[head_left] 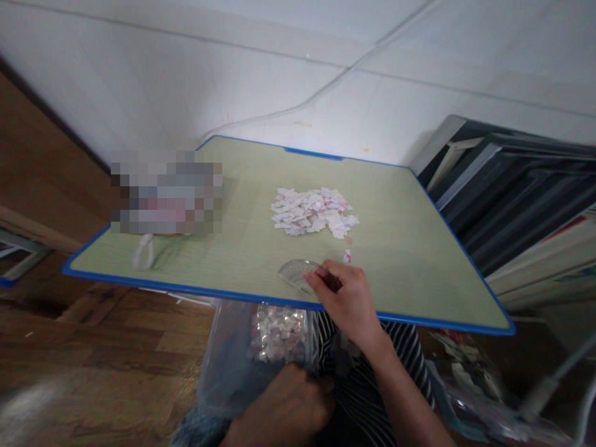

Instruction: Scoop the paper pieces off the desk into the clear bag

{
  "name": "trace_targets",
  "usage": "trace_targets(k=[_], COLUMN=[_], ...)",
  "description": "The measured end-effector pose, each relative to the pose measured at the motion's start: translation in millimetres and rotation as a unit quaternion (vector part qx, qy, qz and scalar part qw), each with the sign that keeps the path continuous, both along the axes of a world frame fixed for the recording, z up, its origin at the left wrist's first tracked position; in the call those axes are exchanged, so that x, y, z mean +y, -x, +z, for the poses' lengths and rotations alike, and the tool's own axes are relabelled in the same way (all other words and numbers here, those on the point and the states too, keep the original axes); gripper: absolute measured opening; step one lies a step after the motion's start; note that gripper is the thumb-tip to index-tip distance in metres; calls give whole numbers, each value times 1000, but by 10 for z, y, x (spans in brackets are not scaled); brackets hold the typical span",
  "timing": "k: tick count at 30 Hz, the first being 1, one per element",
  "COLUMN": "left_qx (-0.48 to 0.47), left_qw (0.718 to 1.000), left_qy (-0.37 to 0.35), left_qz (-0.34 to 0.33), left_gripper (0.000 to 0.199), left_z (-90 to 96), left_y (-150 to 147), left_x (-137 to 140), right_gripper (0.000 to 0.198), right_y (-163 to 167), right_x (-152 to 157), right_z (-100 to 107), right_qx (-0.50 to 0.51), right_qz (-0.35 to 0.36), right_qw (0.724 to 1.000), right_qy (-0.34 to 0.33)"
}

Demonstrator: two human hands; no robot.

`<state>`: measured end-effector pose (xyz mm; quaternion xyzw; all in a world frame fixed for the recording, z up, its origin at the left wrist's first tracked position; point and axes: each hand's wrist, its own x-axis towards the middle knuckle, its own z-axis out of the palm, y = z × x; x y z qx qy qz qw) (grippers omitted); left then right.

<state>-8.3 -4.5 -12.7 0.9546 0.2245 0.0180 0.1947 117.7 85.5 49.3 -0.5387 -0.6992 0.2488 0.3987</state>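
A pile of small white and pink paper scraps [313, 212] lies in the middle of a green table with a blue rim [186, 289]. My right hand [347, 297] rests at the near edge, its fingers closed on a clear plastic protractor [295, 274] that lies on the table. A stray scrap [347, 256] sits just beyond that hand. Below the table edge, my left hand [288, 406] grips a clear plastic bag [242, 360] that holds more scraps.
A blurred-out object [165, 192] sits at the table's left, with a white loop [144, 253] in front of it. Dark framed panels [516, 186] lean against the wall at right. Wooden floor lies to the left.
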Motion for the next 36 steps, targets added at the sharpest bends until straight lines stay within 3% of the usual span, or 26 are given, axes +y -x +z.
trace_targets(k=[4, 11, 36], left_qx=[17, 2, -12], left_qw=[1000, 1000, 1000], left_qy=[-17, -2, -4], left_qz=[4, -9, 6], left_gripper=[9, 10, 10], left_z=[69, 41, -41], left_y=[-8, -11, -1], left_x=[15, 31, -10], right_gripper=[29, 30, 30], right_y=[-171, -246, -192], right_x=[66, 79, 20], right_z=[23, 30, 19], right_qx=[67, 19, -20], right_qz=[-28, -37, 138], right_qw=[997, 999, 990], right_qy=[20, 17, -3])
